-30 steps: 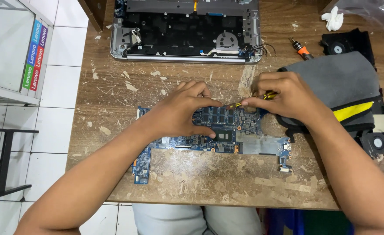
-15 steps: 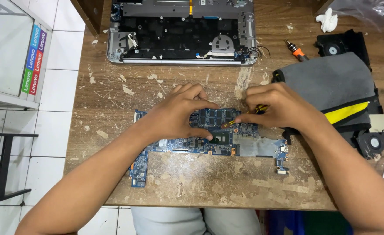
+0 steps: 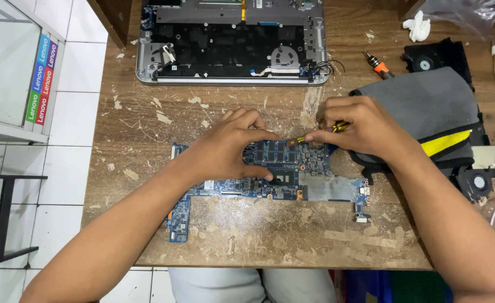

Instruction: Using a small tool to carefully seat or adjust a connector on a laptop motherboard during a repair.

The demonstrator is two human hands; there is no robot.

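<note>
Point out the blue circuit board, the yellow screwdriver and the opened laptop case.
blue circuit board [image 3: 326,188], head view, bare right part.
yellow screwdriver [image 3: 340,127], head view, handle showing between the fingers.
opened laptop case [image 3: 225,42], head view, dark inner middle.

1. A worn wooden table [image 3: 247,235] fills most of the view; its brown top is scratched, with pale patches where the finish has flaked off, thickest toward the near edge.
2. Left of the table's left edge lies a floor of white square tiles [image 3: 62,146] with thin dark grout lines.
3. At the upper left stands a white cabinet [image 3: 6,62] with a glass-like pale face, bearing a strip of coloured labels [image 3: 42,78] in blue, purple, red and green down its right side.
4. At the lower left, a black metal frame [image 3: 3,219] of thin bars stands on the tiles.
5. The light is even and bright, with soft shadows.
</note>
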